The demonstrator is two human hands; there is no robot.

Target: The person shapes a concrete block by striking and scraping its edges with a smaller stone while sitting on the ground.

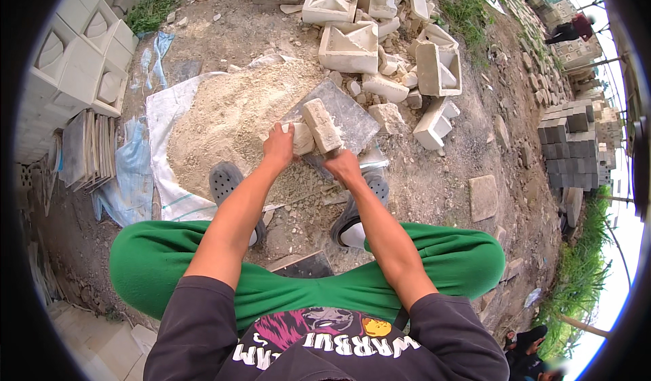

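My left hand [278, 147] is closed round the near-left side of a pale, rounded block chunk [302, 139], which rests on a dark flat slab [349, 113]. Just right of the chunk, an oblong, dusty brick-shaped block [321, 124] stands tilted, its lower end at my right hand [344, 166]. The fingers of that hand are curled in a fist. A dark bit shows between fist and block; whether it is a handle I cannot tell. Crushed beige rubble [237, 113] lies heaped on a white sheet [163, 130] to the left.
Broken hollow cream blocks [349, 48] and loose fragments pile up beyond the slab. Stacked cream blocks [81, 48] stand at the far left, beside leaning thin boards [85, 154]. Grey blocks [566, 147] are stacked at the right. Other people [576, 29] are in the distance.
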